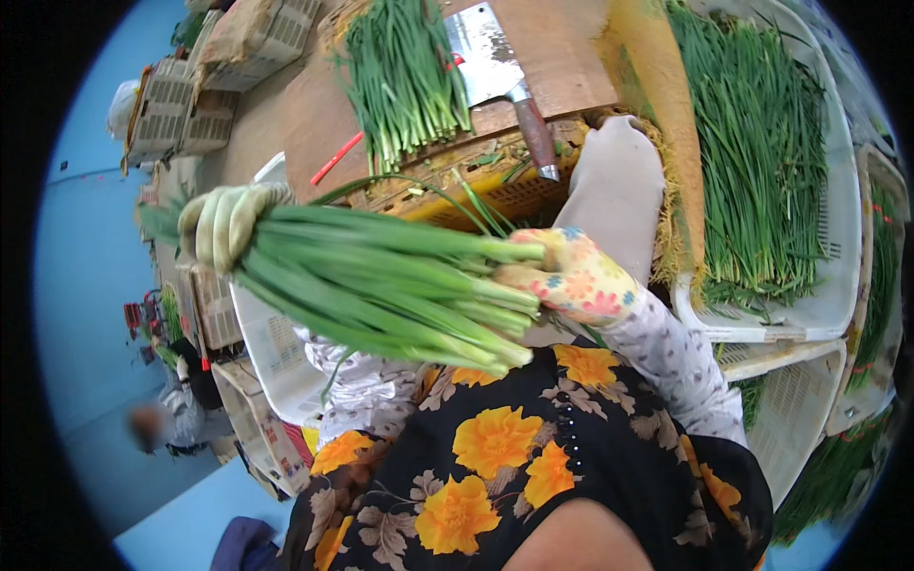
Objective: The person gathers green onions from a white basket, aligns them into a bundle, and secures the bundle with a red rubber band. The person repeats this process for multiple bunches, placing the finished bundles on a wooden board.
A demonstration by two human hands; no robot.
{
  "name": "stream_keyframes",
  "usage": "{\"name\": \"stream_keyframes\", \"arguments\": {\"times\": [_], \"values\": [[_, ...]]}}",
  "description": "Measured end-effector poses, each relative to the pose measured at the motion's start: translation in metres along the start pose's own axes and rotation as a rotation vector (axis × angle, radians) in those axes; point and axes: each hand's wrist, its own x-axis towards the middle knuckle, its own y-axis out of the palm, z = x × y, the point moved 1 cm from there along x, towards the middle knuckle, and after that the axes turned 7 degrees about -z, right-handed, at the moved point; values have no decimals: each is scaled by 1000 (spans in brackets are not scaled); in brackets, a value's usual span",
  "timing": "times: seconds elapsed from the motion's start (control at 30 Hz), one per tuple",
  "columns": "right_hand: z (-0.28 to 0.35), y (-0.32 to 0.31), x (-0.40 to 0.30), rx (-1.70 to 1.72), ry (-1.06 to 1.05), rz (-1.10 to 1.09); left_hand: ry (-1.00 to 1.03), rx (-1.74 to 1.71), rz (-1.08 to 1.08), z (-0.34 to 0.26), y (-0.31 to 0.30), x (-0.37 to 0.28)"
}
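My left hand (223, 225), in a soiled whitish glove, is wrapped around the leafy end of a bunch of garlic chives (378, 285). The bunch lies sideways above my lap, slightly blurred, its pale cut ends to the right. At those ends my right hand (571, 277), in a flower-print glove, pinches stalks between thumb and fingers. A few loose leaves stick up from the bunch. Beyond it, a second bunch of chives (407, 78) rests on a brown board (564, 57). A cleaver (493, 64) lies beside that bunch, its wooden handle over the board's near edge.
A white plastic crate (778, 333) full of chives stands at right, yellow sacking (668, 107) over its near side. The board sits on a yellow crate (428, 208). A red strip (337, 158) lies on it. Stacked crates (161, 107) and another person (182, 407) are at left.
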Motion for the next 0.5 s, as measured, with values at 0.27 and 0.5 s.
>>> {"name": "stream_keyframes", "arguments": {"times": [0.27,0.5], "values": [[-6,-18,-29,326,-16,-743,106,488,-621,-5,-30,23],[26,-25,-8,-507,-632,-673,-234,216,-605,58,-13,19]]}}
